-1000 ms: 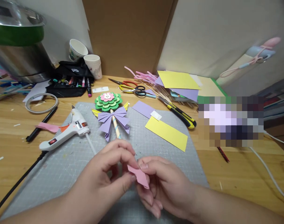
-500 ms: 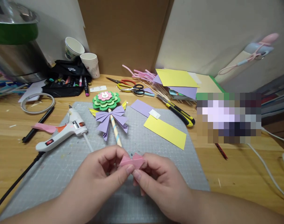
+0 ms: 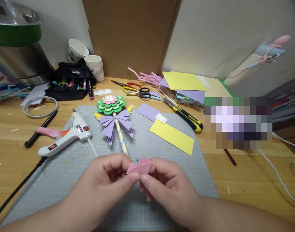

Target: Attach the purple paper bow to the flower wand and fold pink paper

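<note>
Both my hands pinch a small folded pink paper piece [image 3: 139, 167] just above the near part of the grey cutting mat [image 3: 65, 174]. My left hand [image 3: 108, 183] grips its left end between thumb and fingers. My right hand [image 3: 169, 190] grips its right end the same way. Beyond them on the mat lies a paper flower [image 3: 111, 103] of green and pink layers on a striped stick, with a purple paper bow [image 3: 115, 124] on the stick.
A white glue gun [image 3: 65, 138] lies at the mat's left, its black cord running toward me. A yellow strip [image 3: 171, 137] and purple paper [image 3: 147, 111] lie right of the flower. Scissors [image 3: 135, 90], a yellow utility knife [image 3: 186, 117], marker case [image 3: 67, 87], paper cups [image 3: 95, 66] and tape ring [image 3: 41, 106] sit farther back.
The pink piece was turned from hanging tilted between my fingers to held level and raised slightly; both hands now pinch its ends. Nothing else on the table has moved.
</note>
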### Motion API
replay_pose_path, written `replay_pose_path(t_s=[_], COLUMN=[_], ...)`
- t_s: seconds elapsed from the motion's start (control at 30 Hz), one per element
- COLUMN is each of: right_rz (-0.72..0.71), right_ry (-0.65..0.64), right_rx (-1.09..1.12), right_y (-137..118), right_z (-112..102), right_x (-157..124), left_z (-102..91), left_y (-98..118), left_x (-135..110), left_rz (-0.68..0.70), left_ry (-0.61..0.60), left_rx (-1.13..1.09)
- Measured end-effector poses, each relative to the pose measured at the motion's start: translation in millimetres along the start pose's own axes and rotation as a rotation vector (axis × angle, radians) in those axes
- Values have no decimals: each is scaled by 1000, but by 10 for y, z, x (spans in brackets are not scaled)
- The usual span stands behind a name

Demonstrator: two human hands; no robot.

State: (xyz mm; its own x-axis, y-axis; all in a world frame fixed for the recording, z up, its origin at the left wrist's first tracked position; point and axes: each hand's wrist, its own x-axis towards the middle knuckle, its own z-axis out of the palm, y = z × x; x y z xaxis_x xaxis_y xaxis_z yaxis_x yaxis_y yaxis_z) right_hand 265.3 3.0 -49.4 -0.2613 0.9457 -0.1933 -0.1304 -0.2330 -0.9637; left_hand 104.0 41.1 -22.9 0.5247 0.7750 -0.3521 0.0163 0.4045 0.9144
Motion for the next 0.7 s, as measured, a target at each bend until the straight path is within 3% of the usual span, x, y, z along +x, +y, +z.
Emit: replay_pose_path(t_s=[0.33, 0.7], right_rz=[119, 190], right_ry=[12, 0], right_rx=[102, 101], right_y=[-71, -26], right_z=[-2, -36], right_x=[59, 49], left_z=[-44, -23], left_y=[-22, -40], left_x=[30, 15], left_rz=[-45, -78], left_ry=[111, 105], left_rx=[80, 90])
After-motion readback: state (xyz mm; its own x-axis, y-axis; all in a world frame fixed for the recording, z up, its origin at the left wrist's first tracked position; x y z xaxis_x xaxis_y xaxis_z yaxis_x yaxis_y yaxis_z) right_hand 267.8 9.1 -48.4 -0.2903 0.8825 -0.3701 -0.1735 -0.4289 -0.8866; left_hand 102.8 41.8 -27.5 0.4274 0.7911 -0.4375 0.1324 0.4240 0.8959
